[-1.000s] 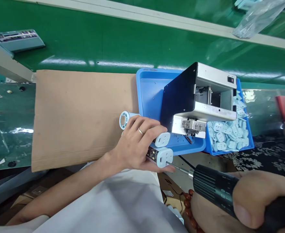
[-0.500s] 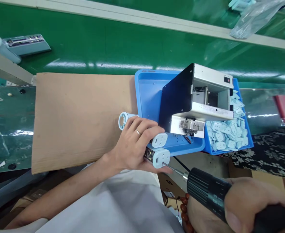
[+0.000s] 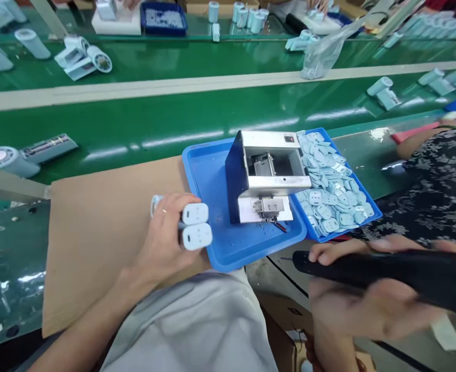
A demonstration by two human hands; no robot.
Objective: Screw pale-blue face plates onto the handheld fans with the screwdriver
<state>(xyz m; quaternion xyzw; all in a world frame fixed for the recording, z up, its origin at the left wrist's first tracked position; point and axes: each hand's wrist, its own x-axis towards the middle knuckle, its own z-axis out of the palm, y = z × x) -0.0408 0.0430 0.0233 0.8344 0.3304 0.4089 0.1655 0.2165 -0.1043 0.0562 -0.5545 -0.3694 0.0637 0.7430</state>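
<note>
Moved: the view had swung round, and the black electric screwdriver (image 3: 367, 266) had come away from the two pale blue cylinders (image 3: 195, 226), its tip now pointing at 9 o'clock.
Left hand (image 3: 162, 243): fingers (image 3: 173, 199) narrowly curled, holding both cylinders side by side.
Right hand (image 3: 367, 305): fingers (image 3: 329, 251) wrapped around the screwdriver, holding it.
Cylinders: at the edge of the cardboard sheet (image 3: 96, 248), just beside the blue tray (image 3: 212, 243), plug ends up.
Tray: at 2 o'clock from the left hand, bearing a metal machine (image 3: 274, 160).
Bin: at 3 o'clock from the machine, a blue bin (image 3: 367, 212) heaped with pale blue plug covers (image 3: 331, 206).
Nearby: a co-worker's floral sleeve (image 3: 441, 186) at 3 o'clock.
</note>
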